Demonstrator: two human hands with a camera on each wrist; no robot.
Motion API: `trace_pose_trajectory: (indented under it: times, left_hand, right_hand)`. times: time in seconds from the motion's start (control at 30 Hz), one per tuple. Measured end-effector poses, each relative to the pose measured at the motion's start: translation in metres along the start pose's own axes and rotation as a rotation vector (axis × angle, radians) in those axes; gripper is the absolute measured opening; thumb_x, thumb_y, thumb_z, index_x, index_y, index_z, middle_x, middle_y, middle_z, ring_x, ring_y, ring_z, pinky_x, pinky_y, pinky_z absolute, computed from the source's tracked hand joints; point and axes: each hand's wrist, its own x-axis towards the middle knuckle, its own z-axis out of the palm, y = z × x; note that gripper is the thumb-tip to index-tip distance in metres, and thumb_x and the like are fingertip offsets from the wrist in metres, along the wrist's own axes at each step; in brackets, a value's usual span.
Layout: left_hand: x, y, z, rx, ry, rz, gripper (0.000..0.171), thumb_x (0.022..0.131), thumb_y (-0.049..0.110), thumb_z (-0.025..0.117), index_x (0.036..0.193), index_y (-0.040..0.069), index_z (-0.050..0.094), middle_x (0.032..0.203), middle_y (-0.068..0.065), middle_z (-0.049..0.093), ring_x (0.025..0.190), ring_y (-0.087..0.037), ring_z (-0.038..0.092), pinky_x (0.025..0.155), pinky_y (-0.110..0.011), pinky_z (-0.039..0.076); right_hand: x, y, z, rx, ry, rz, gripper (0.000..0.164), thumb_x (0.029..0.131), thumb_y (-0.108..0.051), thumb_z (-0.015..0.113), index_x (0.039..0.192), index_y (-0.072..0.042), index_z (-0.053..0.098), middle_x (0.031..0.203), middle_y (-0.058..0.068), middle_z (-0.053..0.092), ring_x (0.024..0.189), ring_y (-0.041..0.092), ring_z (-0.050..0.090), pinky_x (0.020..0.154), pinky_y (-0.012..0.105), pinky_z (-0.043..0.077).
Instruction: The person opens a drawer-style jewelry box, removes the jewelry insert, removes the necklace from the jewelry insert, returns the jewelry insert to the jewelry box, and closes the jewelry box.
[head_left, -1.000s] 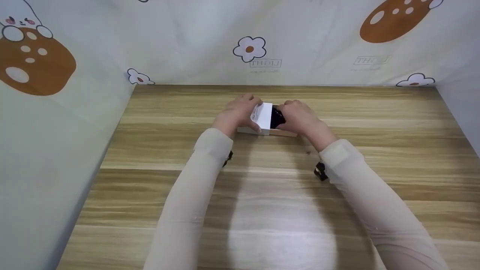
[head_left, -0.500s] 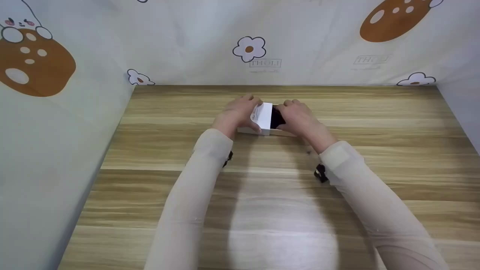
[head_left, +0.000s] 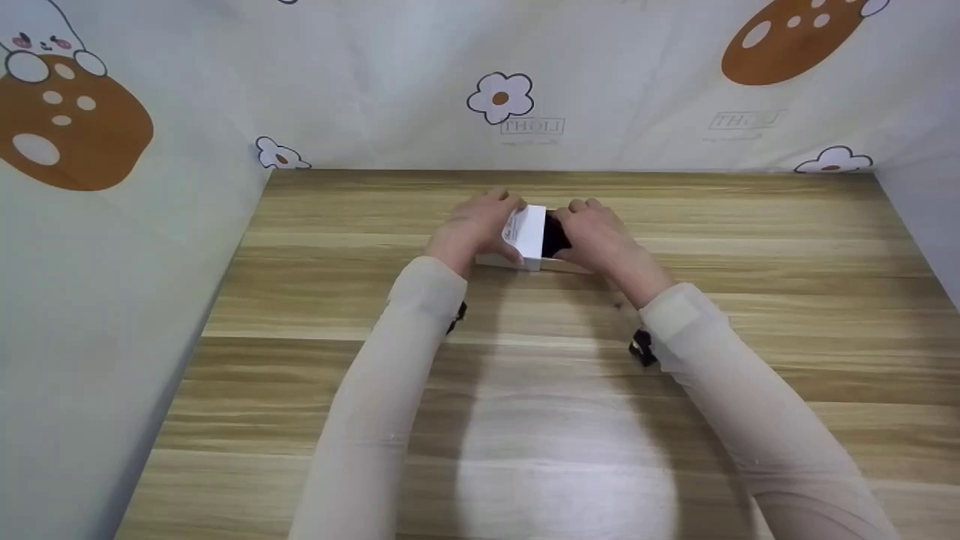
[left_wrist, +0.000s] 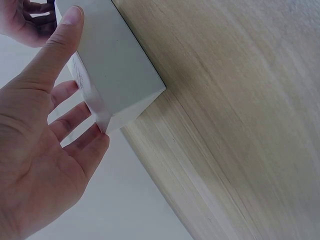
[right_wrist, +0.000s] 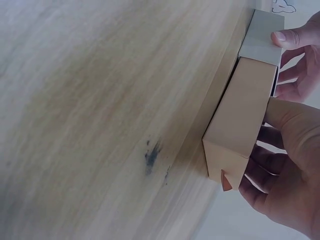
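Note:
A white box sleeve (head_left: 532,230) with small dark print on top lies near the back of the wooden table, a pale tan drawer (right_wrist: 241,107) sticking out of its right end. My left hand (head_left: 476,225) grips the sleeve, thumb on the near side, other fingers along the far side. Something black (head_left: 553,238) shows inside the drawer; its kind is unclear. Over the drawer's open top, my right hand (head_left: 598,234) is bent, its thumb reaching behind the near wall. It appears to pinch the black thing, though its fingertips are hidden. A small brown ribbon tab (right_wrist: 225,181) hangs at the drawer's end.
The wooden table (head_left: 555,420) runs back to a patterned cloth wall (head_left: 390,82), with more cloth at both sides. A dark smudge (right_wrist: 152,157) marks the tabletop. Black wrist mounts (head_left: 642,347) sit at the sleeve cuffs.
Both hands and the box have stayed in nearly the same place. The black thing looks darker now and shows fewer shiny lines than one second ago.

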Motion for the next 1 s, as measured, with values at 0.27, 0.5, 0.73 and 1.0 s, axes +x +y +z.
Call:
trace_pose_trajectory:
  times: [0.27,0.5,0.73,1.0]
  left_hand:
    - [0.0,-0.001,0.0,0.006,0.003,0.008,0.086,0.073,0.038,0.088,0.144,0.016,0.046,0.148,-0.01,0.044,0.134,-0.031,0.045,0.115,-0.044,0.039]
    - [0.001,-0.001,0.001,-0.015,-0.003,0.011,0.087,0.073,0.037,0.089,0.145,0.016,0.046,0.148,-0.009,0.044,0.134,-0.029,0.043,0.116,-0.042,0.037]
    - [0.001,-0.002,0.001,-0.015,-0.005,0.008,0.085,0.074,0.038,0.088,0.145,0.017,0.046,0.147,-0.009,0.044,0.133,-0.028,0.044,0.115,-0.042,0.038]
    - [0.0,0.0,-0.001,0.0,-0.008,0.004,0.087,0.074,0.039,0.088,0.146,0.016,0.045,0.15,-0.01,0.042,0.138,-0.03,0.042,0.117,-0.044,0.036]
  right_hand:
    - [0.001,0.001,0.001,0.023,-0.001,0.02,0.059,0.087,-0.031,0.077,0.129,0.004,0.055,0.125,0.023,0.059,0.12,0.041,0.052,0.098,0.057,0.047]
    - [0.0,0.003,0.001,0.029,0.024,0.002,0.058,0.085,-0.031,0.079,0.126,0.003,0.058,0.124,0.021,0.06,0.119,0.04,0.051,0.098,0.056,0.048]
    - [0.001,0.005,0.002,0.078,0.029,-0.005,0.054,0.084,-0.026,0.08,0.125,0.0,0.057,0.121,0.021,0.057,0.114,0.04,0.052,0.096,0.055,0.049]
    - [0.0,0.01,0.002,0.185,0.02,0.019,0.059,0.083,-0.027,0.081,0.133,-0.011,0.054,0.128,0.021,0.051,0.119,0.039,0.048,0.102,0.055,0.044]
